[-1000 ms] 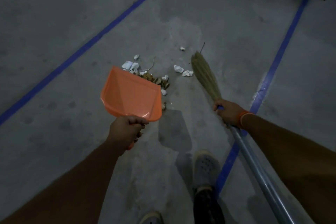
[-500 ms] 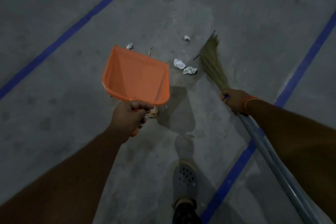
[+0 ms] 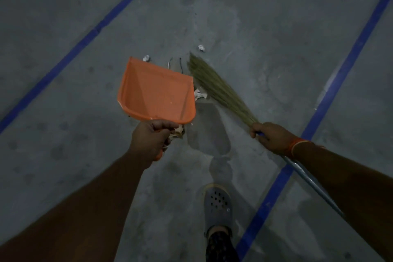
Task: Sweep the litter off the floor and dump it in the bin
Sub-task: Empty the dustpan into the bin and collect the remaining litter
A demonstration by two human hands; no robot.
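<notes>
L hand (image 3: 152, 138) grip curled round dustpan (image 3: 156, 91) handle; R hand (image 3: 271, 137) wraps broom (image 3: 219, 89).

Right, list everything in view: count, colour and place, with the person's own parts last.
dustpan: one, orange, held above the floor at centre, underside facing the camera.
broom: one, straw-coloured bristles on a metal pole, to the right of the dustpan.
paper scraps: several, white, on the floor beyond and beside the dustpan.
dry leaves: a few, brown, partly hidden under the dustpan's near edge.
floor lines: blue, running diagonally at left and right.
floor: grey concrete.
shoe: one, grey with holes, bottom centre.
wristband: orange, right wrist.
left hand: grips the dustpan handle.
right hand: grips the broom pole.
</notes>
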